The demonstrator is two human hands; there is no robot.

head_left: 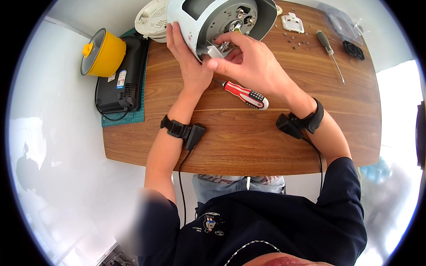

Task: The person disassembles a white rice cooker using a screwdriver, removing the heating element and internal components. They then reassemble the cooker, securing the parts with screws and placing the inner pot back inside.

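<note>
A light blue appliance shell (189,36), probably a rice cooker body, lies tipped at the far middle of the table with its opening toward me. Inside it show a round metal plate (224,26) and metal fittings. My left hand (194,73) holds the shell's left side, fingers along the outer wall; its thumb is mostly hidden. At the lower rim, my right hand (257,62) is closed around a small white plastic part (215,52), with its fingertips reaching into the opening. A red and white screwdriver (244,94) rests just below my hands, its tip hidden.
White plastic covers (151,20) stand behind left. A yellow pot (106,53) sits on a black appliance (122,86) over a green mat (137,116). At right lie a grey screwdriver (326,43), several screws (298,43), a white bracket (292,23) and a black part (353,50).
</note>
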